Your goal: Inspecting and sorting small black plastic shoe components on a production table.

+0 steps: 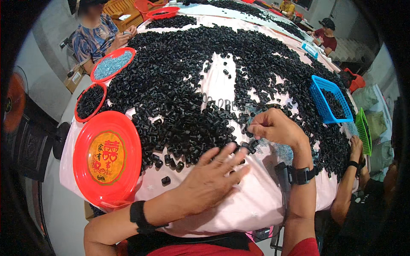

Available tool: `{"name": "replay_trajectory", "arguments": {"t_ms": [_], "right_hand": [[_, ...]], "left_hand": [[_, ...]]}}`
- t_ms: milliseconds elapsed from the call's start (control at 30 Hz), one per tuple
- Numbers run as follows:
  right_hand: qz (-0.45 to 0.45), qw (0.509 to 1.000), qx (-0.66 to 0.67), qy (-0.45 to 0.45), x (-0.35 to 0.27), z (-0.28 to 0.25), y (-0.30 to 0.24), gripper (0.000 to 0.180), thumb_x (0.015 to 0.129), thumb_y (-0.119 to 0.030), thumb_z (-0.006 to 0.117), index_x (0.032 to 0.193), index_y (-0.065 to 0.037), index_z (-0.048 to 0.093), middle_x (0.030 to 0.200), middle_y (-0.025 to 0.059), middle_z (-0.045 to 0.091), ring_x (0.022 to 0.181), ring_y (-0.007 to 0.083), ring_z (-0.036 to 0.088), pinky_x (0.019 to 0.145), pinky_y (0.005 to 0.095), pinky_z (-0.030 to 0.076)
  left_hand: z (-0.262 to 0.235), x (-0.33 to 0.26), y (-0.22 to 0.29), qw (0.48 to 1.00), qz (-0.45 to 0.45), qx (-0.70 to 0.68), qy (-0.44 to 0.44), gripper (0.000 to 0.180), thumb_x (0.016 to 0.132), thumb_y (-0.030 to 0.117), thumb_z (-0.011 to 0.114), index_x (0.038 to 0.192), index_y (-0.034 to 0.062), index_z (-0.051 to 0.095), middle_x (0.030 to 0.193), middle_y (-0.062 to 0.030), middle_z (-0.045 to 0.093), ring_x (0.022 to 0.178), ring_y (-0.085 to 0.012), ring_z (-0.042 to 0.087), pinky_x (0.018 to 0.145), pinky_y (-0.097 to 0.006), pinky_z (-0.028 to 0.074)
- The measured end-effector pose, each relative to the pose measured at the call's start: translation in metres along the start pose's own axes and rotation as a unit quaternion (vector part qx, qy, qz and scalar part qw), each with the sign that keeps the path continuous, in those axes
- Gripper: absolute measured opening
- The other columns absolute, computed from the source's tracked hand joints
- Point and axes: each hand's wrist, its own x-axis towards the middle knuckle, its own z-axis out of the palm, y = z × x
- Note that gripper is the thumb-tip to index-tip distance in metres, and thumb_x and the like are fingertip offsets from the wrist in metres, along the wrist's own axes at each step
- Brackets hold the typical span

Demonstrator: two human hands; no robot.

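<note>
Many small black plastic pieces (171, 123) lie heaped across the cloth-covered table. My left hand (213, 181) is spread over the near edge of the heap, its fingers apart and slightly blurred, with nothing in it. To its right, my right hand (275, 128) is bent down with thumb and forefinger pinched together. Whatever sits in that pinch is hidden or too small to name. Between the two hands, close to my left fingertips, is a black piece (252, 147). Small shiny clear-looking bits (273, 149) are scattered beneath my right hand. One loose black piece (166, 181) rests left of my left hand.
A red oval tray (132, 170) lies at the left. Behind it stand red bowls of thin black parts (90, 100) and silvery bits (112, 66). A blue basket (317, 96) and a green basket (364, 130) are at the right. Co-workers sit around the table; one's hand (355, 147) is nearby right.
</note>
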Motion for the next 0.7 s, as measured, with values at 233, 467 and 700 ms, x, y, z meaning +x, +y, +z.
{"name": "replay_trajectory", "arguments": {"t_ms": [233, 467, 700], "right_hand": [[0.009, 0.998, -0.061, -0.016, -0.008, -0.011, -0.013, 0.014, 0.084, -0.014, 0.075, 0.089, -0.001, 0.076, 0.07, 0.0148, 0.069, 0.063, 0.0195, 0.067, 0.061, 0.0354, 0.052], [-0.038, 0.998, -0.055, 0.014, -0.007, -0.005, -0.017, 0.014, 0.082, -0.011, 0.077, 0.091, -0.001, 0.076, 0.073, 0.0138, 0.072, 0.065, 0.0202, 0.069, 0.063, 0.0329, 0.054], [-0.056, 0.994, -0.095, -0.016, -0.005, -0.003, -0.003, 0.017, 0.083, -0.015, 0.08, 0.091, 0.0, 0.077, 0.071, 0.0104, 0.072, 0.064, 0.0141, 0.068, 0.061, 0.0301, 0.053]], "left_hand": [[0.006, 0.003, -0.01, 0.998, -0.032, 0.054, -0.01, 0.048, 0.097, 0.031, 0.063, 0.14, 0.0123, 0.055, 0.156, -0.0161, 0.043, 0.146, -0.0375, 0.038, 0.119, -0.051, 0.026], [-0.02, -0.03, 0.004, 0.998, -0.002, 0.005, -0.057, 0.061, 0.092, 0.033, 0.071, 0.144, 0.0074, 0.052, 0.155, -0.0166, 0.044, 0.143, -0.0372, 0.043, 0.116, -0.054, 0.03], [-0.014, -0.071, 0.009, 0.992, 0.003, -0.02, -0.123, 0.07, 0.096, 0.04, 0.064, 0.152, 0.0044, 0.041, 0.157, -0.016, 0.042, 0.146, -0.0353, 0.039, 0.12, -0.054, 0.024]]}}
